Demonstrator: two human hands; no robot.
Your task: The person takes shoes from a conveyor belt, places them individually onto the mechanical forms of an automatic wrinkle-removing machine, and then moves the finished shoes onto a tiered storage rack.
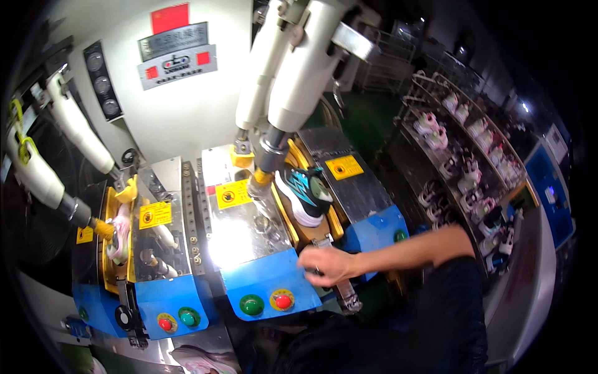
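My right hand [328,267] reaches in from the right with its fingers curled, over the metal arm [349,298] at the front of the right press station. What the fingers hold, if anything, is hidden. Just beyond the hand, a black, white and turquoise sneaker [304,196] sits between yellow side pads [334,218], toe end away from me. A white press cylinder [293,81] with a metal rod slants down beside it. My left hand is out of view.
A pale pink and white shoe [119,237] sits in the left station under yellow-tipped rods. Green [251,305] and red [283,302] buttons are on the blue front panel. Racks of shoes [470,174] stand at right. Another shoe [202,360] lies low at the front.
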